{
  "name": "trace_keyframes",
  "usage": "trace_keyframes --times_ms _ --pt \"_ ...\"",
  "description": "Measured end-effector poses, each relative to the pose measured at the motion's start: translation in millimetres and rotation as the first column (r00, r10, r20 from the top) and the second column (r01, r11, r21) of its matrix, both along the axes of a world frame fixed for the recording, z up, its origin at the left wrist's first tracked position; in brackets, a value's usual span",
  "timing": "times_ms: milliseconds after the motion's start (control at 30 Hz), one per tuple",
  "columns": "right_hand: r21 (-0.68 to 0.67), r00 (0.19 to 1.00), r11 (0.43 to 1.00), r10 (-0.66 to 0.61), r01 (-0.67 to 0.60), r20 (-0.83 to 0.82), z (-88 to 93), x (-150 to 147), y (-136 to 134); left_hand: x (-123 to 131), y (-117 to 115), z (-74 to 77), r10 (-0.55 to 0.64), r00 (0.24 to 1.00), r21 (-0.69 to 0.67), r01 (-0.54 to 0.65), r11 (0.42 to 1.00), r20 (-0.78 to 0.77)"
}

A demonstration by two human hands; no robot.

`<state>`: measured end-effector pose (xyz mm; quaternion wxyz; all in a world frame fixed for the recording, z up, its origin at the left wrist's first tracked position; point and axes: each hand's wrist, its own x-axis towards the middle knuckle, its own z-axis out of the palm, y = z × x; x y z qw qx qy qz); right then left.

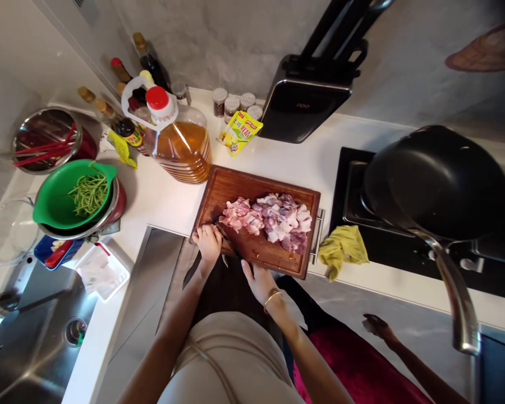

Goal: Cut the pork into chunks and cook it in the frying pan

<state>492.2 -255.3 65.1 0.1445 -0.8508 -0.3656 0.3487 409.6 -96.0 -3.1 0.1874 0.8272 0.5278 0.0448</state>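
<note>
Cut raw meat [284, 221] lay on a wooden cutting board [231, 184], mostly over its middle and right side; the board rested on the counter [177, 207]. The right hand [261, 282] had its fingers closed on the near end of a dark knife [231, 242], which slanted beside the meat. The left hand [207, 242] was at the board's near-left edge, fingers curled beside the knife; whether they gripped anything could not be determined. A yellow cloth [343, 249] lay right of the board.
</note>
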Motion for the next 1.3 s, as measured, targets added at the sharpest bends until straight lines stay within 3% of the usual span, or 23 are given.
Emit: trace_keyframes --times_ms 167,300,467,600,700,767,1033,1100,1300 --pt "-0.004 0.997 1.000 -0.031 0.030 -0.071 -6.7 -4 7 -3 -3 -7.7 0.008 1.000 -0.001 -0.008 1.000 -0.014" --pt "-0.017 0.996 1.000 -0.015 0.014 -0.085 -5.6 -4 35 -3 -7 -11.9 0.045 0.999 -0.004 -0.045 0.999 -0.013" --pt "-0.171 0.995 0.984 0.029 -0.046 -0.100 -2.6 -6 66 -3 -9 -17.9 0.116 0.993 0.020 -0.116 0.993 -0.013" --pt "-0.163 0.997 0.985 0.044 -0.053 -0.058 -1.0 -13 41 -3 -10 -20.9 0.126 0.991 0.002 -0.126 0.992 -0.036" --pt "-0.265 0.994 0.960 0.071 -0.092 -0.088 2.2 -18 13 -3 -9 -20.8 0.141 0.990 -0.032 -0.142 0.989 -0.025" --pt "-0.311 0.991 0.944 0.077 -0.107 -0.108 3.7 -21 8 -3 -9 -19.8 0.144 0.989 -0.059 -0.146 0.988 -0.022" --pt "-0.221 0.995 0.974 0.040 -0.058 -0.089 -12.0 -21 81 -1 -7 -14.0 0.178 0.984 -0.078 -0.179 0.981 -0.021" --pt "-0.208 0.996 0.977 0.034 -0.050 -0.080 -15.9 -21 77 -1 -8 -15.3 0.180 0.983 -0.064 -0.181 0.981 -0.027" --pt "-0.298 0.996 0.952 0.051 -0.070 -0.071 -18.7 -28 20 -1 -11 -24.4 0.173 0.983 0.068 -0.168 0.983 -0.067"
